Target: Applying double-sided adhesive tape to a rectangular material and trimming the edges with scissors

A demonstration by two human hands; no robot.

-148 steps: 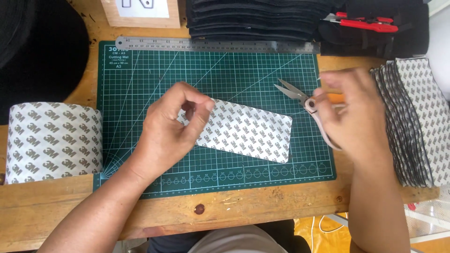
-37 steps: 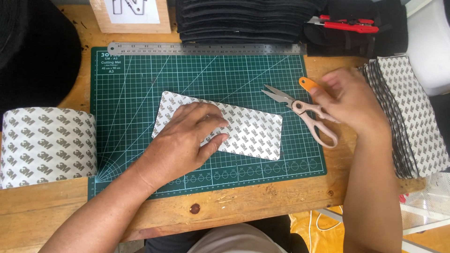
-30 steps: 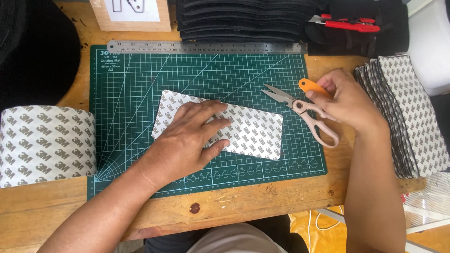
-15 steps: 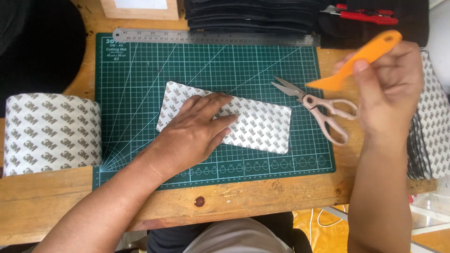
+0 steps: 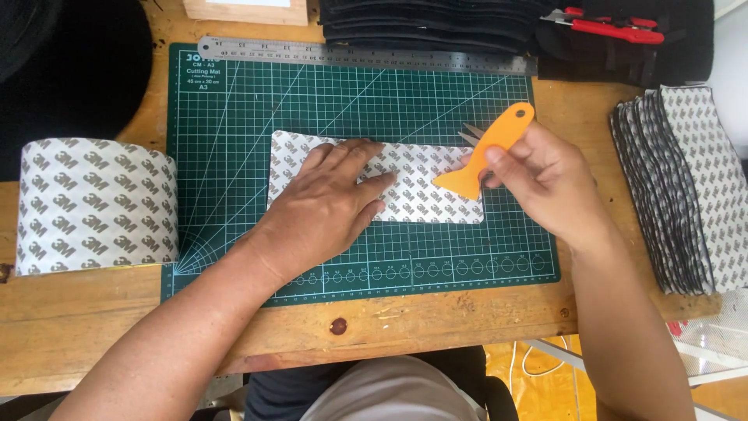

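Since half a second back, the right hand [image 5: 545, 183] had brought the orange scraper [image 5: 487, 152] down from up in the air until its wide edge sat on the patterned sheet's [image 5: 421, 191] right end, covering most of the scissors [image 5: 471, 134]. It pinched the handle between thumb and fingers. The left hand [image 5: 331, 206] lay flat and open, pinning the sheet to the green cutting mat [image 5: 234, 117]. I'd say keeping that palm firm and the blade low-angled, with 1 even stroke, was the way to go.
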